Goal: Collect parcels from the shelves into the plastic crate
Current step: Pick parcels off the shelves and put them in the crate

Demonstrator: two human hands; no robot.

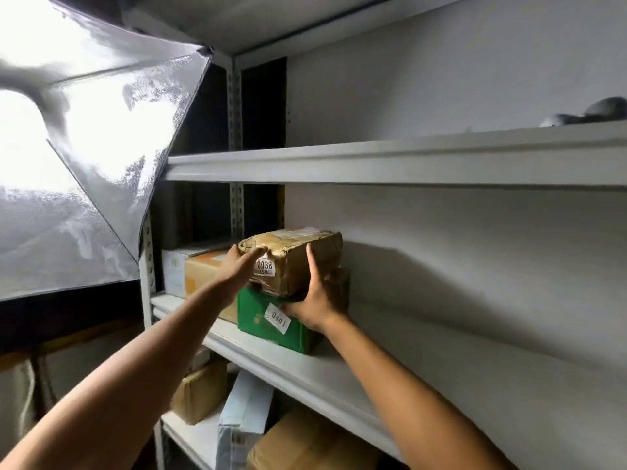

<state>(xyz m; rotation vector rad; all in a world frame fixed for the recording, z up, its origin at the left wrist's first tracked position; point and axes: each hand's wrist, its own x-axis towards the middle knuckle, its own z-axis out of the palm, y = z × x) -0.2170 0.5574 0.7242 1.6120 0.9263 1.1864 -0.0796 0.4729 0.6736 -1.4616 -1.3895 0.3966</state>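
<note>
A taped brown parcel (298,257) labelled 0038 sits on top of a green box (268,325) labelled 0401 on the middle shelf (305,371). My left hand (237,269) lies with straight fingers against the brown parcel's left front corner. My right hand (315,296) grips its right lower side, thumb up along the front face and fingers curled behind. The plastic crate is not in view.
Left of the stack stand an orange-brown box (200,269) and a white box (173,269). The shelf below holds a taped brown parcel (200,391), a white mailer (244,415) and a brown box (305,446). A bright softbox light (84,147) hangs close on the left. The upper shelf (407,161) juts out overhead.
</note>
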